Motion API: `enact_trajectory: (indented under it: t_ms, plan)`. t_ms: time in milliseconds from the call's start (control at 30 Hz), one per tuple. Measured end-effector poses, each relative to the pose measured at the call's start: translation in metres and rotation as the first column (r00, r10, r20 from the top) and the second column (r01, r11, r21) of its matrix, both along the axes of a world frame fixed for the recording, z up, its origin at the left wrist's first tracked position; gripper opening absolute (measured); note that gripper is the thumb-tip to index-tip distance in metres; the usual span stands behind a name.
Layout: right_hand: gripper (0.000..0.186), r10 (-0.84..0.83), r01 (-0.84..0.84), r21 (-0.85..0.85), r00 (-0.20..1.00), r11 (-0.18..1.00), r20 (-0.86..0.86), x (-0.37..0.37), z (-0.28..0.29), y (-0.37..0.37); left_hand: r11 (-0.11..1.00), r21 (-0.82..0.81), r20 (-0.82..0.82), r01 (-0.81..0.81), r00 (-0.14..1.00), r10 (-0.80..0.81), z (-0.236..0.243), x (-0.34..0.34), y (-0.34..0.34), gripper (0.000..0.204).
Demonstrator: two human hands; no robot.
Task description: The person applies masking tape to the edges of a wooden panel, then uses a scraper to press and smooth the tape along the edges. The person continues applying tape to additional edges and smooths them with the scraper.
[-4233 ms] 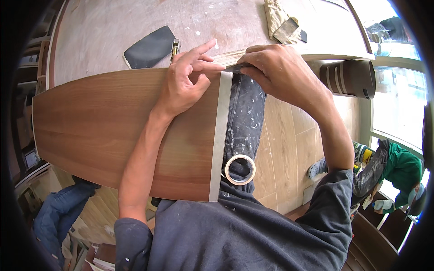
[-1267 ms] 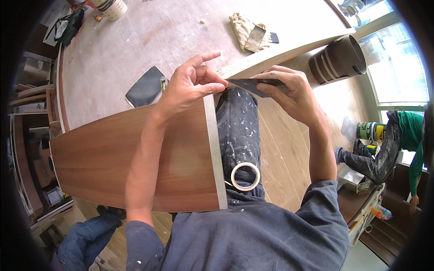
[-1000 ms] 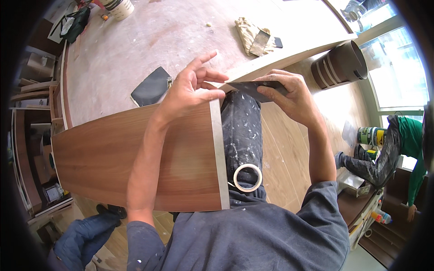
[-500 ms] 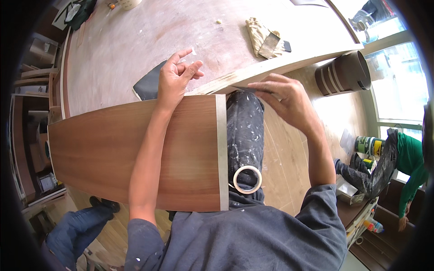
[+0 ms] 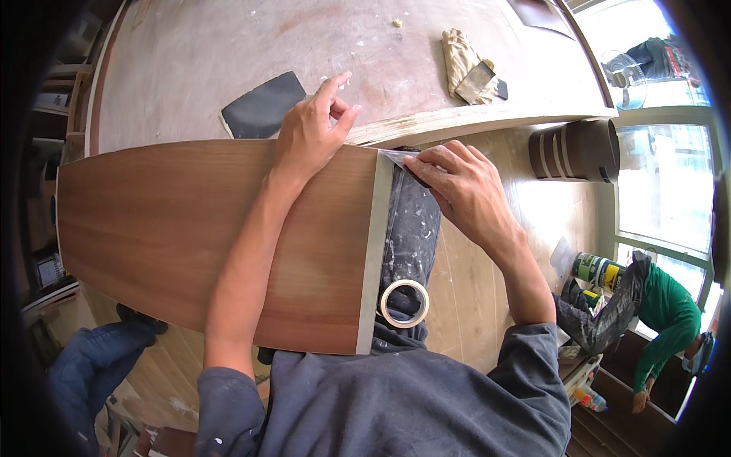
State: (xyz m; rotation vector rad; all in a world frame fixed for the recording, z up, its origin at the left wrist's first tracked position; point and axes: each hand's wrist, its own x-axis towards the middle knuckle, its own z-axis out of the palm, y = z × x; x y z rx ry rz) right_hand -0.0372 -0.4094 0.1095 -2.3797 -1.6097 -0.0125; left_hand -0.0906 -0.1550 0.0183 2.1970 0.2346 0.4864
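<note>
A brown wood-grain panel (image 5: 175, 206) lies across my lap, its far edge against the worktable, with a pale strip (image 5: 372, 255) along its right end. My right hand (image 5: 459, 186) is closed on a thin, flat scraper (image 5: 415, 177), whose tip is at the strip's far corner. Over the panel's far edge my left hand (image 5: 314, 126) hangs with fingers apart, index finger stretched out; small white bits show by its fingertips. Beyond it lies a dark sheet of sandpaper (image 5: 263, 105). A roll of masking tape (image 5: 404, 282) rests on my paint-spattered trouser leg.
The worktable (image 5: 175, 84) spans the far side, with a beige cloth glove (image 5: 459, 65) and a small flat block on it. A brown bin (image 5: 571, 151) stands at right. One person in a green top (image 5: 670, 301) bends at right; another person's legs (image 5: 99, 373) show at left.
My right hand has come down and left, bringing the scraper to the strip's far corner. My left hand has shifted slightly right, still with fingers apart. The view has shifted a little.
</note>
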Motion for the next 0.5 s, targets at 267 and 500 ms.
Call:
enact_trajectory:
  t_ms: [267, 500]
  plan:
    - [0.036, -0.007, 0.007, -0.039, 1.000, 0.999, 0.002, -0.001, 0.000, 0.003, 1.000, -0.008, 0.011, 0.004, 1.000, -0.004, -0.001, 0.000, 0.001, 0.050]
    - [0.040, -0.028, 0.027, -0.010, 0.999, 1.000, -0.043, -0.002, -0.007, -0.003, 1.000, -0.013, -0.027, 0.001, 1.000, -0.002, 0.002, 0.002, 0.000, 0.049]
